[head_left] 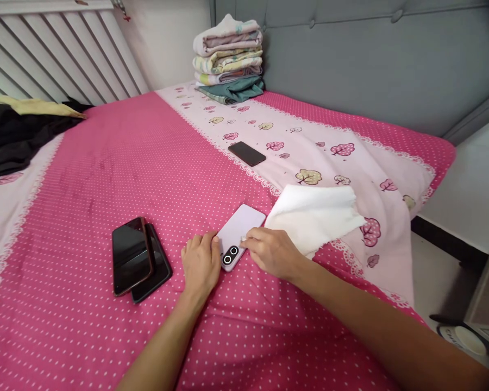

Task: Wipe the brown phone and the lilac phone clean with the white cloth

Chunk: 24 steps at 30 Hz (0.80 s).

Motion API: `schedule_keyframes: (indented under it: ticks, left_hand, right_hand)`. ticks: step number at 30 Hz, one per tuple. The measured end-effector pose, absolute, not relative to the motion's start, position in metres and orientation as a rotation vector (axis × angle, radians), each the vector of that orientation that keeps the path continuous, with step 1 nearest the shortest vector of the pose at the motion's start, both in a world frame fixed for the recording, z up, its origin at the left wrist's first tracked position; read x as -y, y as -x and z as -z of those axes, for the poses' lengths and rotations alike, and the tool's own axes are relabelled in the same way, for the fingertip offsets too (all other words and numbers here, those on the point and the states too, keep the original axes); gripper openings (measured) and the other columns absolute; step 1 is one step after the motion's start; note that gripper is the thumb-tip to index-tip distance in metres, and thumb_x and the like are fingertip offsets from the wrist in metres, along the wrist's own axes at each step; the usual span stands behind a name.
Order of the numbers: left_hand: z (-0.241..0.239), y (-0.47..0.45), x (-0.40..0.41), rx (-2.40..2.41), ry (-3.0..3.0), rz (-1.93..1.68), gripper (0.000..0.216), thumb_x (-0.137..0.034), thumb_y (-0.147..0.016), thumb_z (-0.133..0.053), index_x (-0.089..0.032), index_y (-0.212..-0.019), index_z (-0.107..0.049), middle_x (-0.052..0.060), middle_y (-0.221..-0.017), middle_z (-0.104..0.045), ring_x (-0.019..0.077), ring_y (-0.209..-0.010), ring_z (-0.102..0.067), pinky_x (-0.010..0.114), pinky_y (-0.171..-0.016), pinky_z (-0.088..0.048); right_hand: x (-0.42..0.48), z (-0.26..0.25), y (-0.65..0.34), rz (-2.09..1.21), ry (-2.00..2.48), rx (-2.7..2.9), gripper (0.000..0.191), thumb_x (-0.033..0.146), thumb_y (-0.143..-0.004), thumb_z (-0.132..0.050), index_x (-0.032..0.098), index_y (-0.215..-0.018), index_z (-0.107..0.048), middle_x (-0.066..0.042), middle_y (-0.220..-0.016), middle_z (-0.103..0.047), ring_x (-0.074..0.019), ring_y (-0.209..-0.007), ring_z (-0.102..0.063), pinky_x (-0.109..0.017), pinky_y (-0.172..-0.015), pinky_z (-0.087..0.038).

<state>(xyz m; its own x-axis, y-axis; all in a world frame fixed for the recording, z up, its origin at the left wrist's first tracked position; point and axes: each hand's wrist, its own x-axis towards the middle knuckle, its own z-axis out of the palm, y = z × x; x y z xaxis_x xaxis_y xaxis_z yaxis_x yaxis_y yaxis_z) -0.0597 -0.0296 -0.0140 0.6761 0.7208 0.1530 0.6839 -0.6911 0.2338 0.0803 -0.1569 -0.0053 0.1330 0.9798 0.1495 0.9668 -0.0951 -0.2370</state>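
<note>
A lavender smartphone (pixel 241 224) lies back side up on the pink bedspread, its two ringed camera lenses toward me. My left hand (pixel 201 262) rests against the phone's left edge, fingers bent and thumb along its side, gripping it there. Over the right edge, close to the lenses, my right hand (pixel 272 252) is closed in a pinch. A small whitish bit shows at its fingertips, too small to name. Just beyond that hand lies a white cloth or tissue (pixel 315 214), spread out and slightly creased.
Two dark phones, a brown-edged one (pixel 131 255) and a black one (pixel 163 266) under it, overlap at left. Another dark phone (pixel 247 153) lies farther back. Folded fabrics (pixel 228 60) are stacked by the grey headboard (pixel 350 60). Dark clothing (pixel 16 136) lies far left.
</note>
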Motion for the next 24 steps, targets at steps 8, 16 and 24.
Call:
schedule_keyframes:
  ticks: [8, 16, 24]
  left_hand:
    - [0.013, 0.06, 0.03, -1.168, -2.72, -0.319, 0.035, -0.029, -0.095, -0.032, -0.019, -0.107, -0.063, 0.01, -0.094, -0.064, 0.0295, -0.093, -0.056, 0.041, -0.079, -0.041]
    - [0.012, 0.059, 0.031, -1.166, -2.724, -0.321, 0.036, -0.031, -0.095, -0.032, -0.019, -0.109, -0.063, 0.01, -0.095, -0.064, 0.0297, -0.093, -0.057, 0.042, -0.079, -0.041]
    - [0.014, 0.06, 0.03, -1.165, -2.73, -0.327, 0.037, -0.033, -0.095, -0.032, -0.019, -0.109, -0.063, 0.011, -0.096, -0.064, 0.0289, -0.093, -0.056, 0.041, -0.08, -0.041]
  right_hand:
    - [0.157, -0.001, -0.088, -0.101, 2.341, 1.678, 0.03, 0.018, -0.088, -0.044, 0.025, -0.104, -0.068, -0.004, -0.104, -0.065, -0.0165, -0.092, -0.061, -0.026, -0.066, -0.043]
    - [0.157, 0.0, -0.075, -0.131, 2.167, 1.907, 0.03, 0.015, -0.089, -0.042, 0.021, -0.106, -0.067, -0.005, -0.099, -0.064, -0.016, -0.091, -0.059, -0.025, -0.071, -0.043]
    - [0.156, -0.006, -0.082, -0.146, 2.327, 1.777, 0.03, 0.017, -0.088, -0.044, 0.023, -0.107, -0.066, -0.005, -0.103, -0.064, -0.0165, -0.093, -0.06, -0.025, -0.067, -0.043]
